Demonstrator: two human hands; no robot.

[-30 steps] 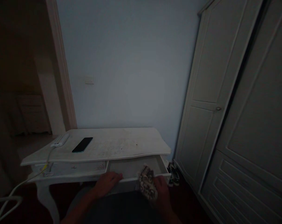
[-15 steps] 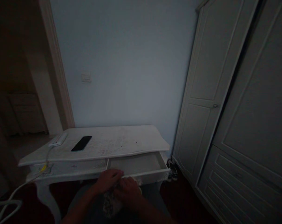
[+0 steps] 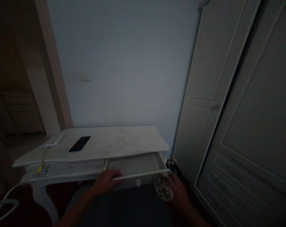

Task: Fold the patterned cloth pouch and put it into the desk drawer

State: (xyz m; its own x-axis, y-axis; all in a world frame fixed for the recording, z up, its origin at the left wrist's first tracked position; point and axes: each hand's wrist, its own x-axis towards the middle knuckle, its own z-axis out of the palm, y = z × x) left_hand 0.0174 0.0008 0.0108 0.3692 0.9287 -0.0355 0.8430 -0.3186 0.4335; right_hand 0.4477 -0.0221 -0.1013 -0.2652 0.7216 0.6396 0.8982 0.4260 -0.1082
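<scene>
The right drawer [image 3: 135, 166] of a worn white desk [image 3: 119, 137] is pulled out, and its inside shows bare. My left hand [image 3: 106, 182] grips the drawer front near its left end, fingers hooked over the top edge. At the drawer's right front corner, my right hand [image 3: 179, 192] holds a crumpled patterned cloth [image 3: 162, 188] against the front. Between my hands, a round knob [image 3: 137, 183] sticks out of the drawer front. Dim light blurs the fingertips of my right hand.
A phone [image 3: 80, 144] and a white power strip [image 3: 56, 140] lie on the desk's left side. A white cable [image 3: 14, 189] hangs at the left. Dark shoes [image 3: 171, 167] stand beside a tall wardrobe [image 3: 202, 126] on the right.
My right hand has carried the cloth rightward from beside my left hand to the drawer's right front corner. My left hand stays at the drawer's left end. The view has shifted slightly.
</scene>
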